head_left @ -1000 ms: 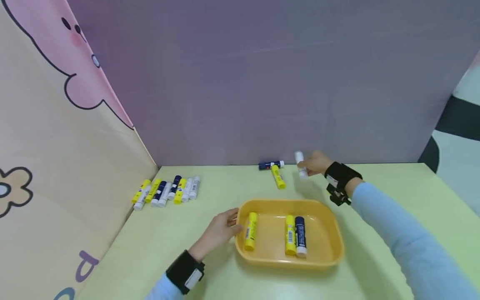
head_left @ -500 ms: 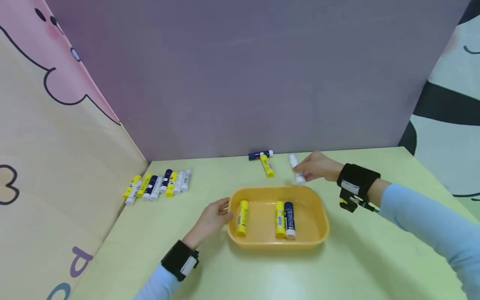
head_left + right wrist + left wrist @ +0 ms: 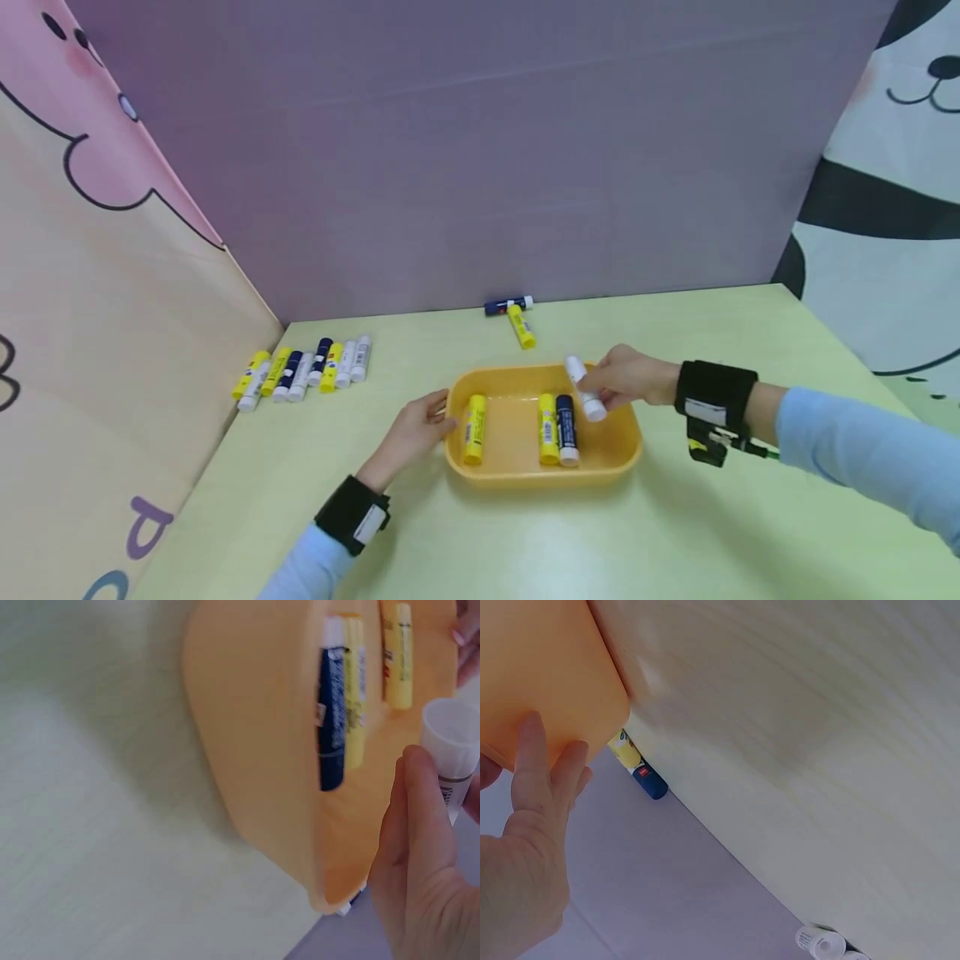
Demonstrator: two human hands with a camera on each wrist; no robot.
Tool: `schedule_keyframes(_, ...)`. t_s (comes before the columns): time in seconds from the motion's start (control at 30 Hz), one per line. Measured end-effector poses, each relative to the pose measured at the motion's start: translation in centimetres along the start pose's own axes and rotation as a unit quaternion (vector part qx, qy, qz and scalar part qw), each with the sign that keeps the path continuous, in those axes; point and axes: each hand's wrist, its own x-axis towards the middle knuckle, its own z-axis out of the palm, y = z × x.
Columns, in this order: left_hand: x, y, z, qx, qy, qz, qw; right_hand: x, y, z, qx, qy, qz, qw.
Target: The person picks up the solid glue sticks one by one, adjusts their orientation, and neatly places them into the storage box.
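Note:
My right hand (image 3: 626, 375) pinches a white glue stick (image 3: 576, 370) between thumb and fingers, tilted over the back right part of a yellow-orange plastic tray (image 3: 517, 478). In the right wrist view the cap end of this glue stick (image 3: 450, 724) faces the camera. At the tray's left side, my left hand (image 3: 408, 437) grips the rim, with its fingers (image 3: 532, 765) against the outer wall. Inside the tray lie a yellow glue stick (image 3: 475, 429) on the left, and another yellow glue stick (image 3: 548, 429) side by side with a dark blue one (image 3: 566, 429).
Near the back edge, a dark blue glue stick (image 3: 508, 306) and a yellow glue stick (image 3: 521, 326) lie against each other. A row of several white, yellow and blue glue sticks (image 3: 302, 375) is at the table's left. A grey-purple panel (image 3: 450, 167) rises behind.
My right hand has brought the white glue stick from the table's back edge toward me, over the tray. My left hand keeps its hold on the rim. The head view has shifted right.

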Motion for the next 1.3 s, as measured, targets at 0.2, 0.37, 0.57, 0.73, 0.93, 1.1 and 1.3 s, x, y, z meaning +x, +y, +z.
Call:
schedule_keyframes(0.2, 0.0, 0.1, 0.1, -0.002, 0.0, 0.001, 1.0, -0.4, 0.3, 1.4, -0.023, 0.02, 0.025, 0.999)
schedule_keyframes(0.37, -0.1, 0.0, 0.0, 0.001, 0.004, 0.003, 1.0, -0.6, -0.2, 2.5, -0.072, 0.044, 0.041, 0.996)
schedule_keyframes(0.57, -0.1, -0.1, 0.0, -0.002, 0.005, 0.013, 0.9999, -0.4, -0.4, 3.5, -0.182, 0.043, 0.052, 0.981)
schedule_keyframes(0.73, -0.2, -0.1, 0.0, -0.004, 0.004, 0.008, 0.9999, 0.1, -0.6, 3.8, -0.208, 0.044, 0.047, 0.976)
schedule_keyframes(0.93, -0.3, -0.1, 0.2, -0.006, -0.001, 0.013, 0.9999, 0.7, 0.2, 4.1, -0.228, 0.045, 0.042, 0.972)
schedule_keyframes(1.1, -0.4, -0.2, 0.2, -0.011, -0.002, 0.016, 0.9998, 0.6, 0.8, 4.6, -0.214, 0.035, 0.041, 0.975)
schedule_keyframes(1.3, -0.4, -0.1, 0.0, -0.013, -0.005, 0.018, 0.9997, 0.9, 1.0, 5.2, -0.201, 0.042, 0.046, 0.978)
